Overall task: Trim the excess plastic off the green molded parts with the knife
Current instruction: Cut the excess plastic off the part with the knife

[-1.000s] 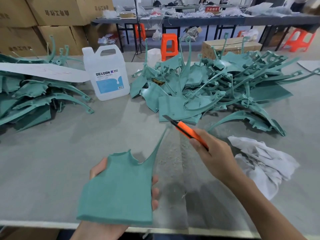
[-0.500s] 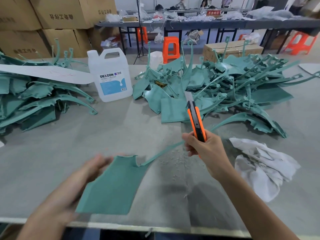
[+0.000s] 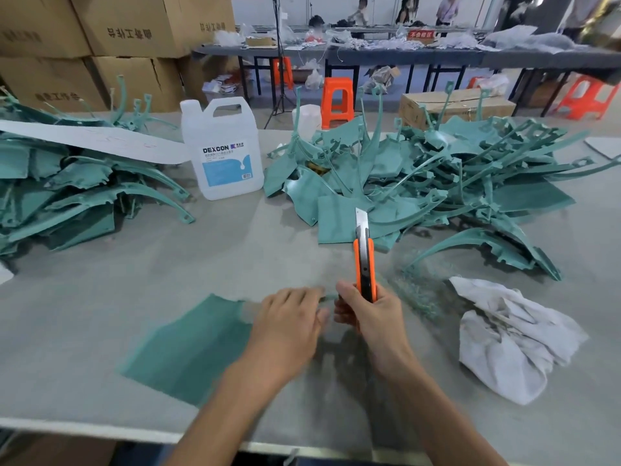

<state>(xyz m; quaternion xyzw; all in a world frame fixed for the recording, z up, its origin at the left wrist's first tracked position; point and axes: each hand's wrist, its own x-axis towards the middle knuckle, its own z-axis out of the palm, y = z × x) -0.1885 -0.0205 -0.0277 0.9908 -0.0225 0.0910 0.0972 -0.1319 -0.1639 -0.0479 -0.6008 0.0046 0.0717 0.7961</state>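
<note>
left grip (image 3: 285, 326): lies over the right corner of the green part (image 3: 188, 344), which is flat on the counter (image 3: 100, 297); blur hides whether it pinches or presses.
right grip (image 3: 369, 317): wrapped round the knife (image 3: 364, 264), blade pointing away from us.
relation: we judge the part's long axis runs left to right, its thin end just beside the knife.
hidden: that thin end, smeared between the grips.

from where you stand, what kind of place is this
Most likely a factory trimming floor: heaps of green molded parts on a long worktable, stacked cardboard cartons behind, more cluttered benches further back.
</note>
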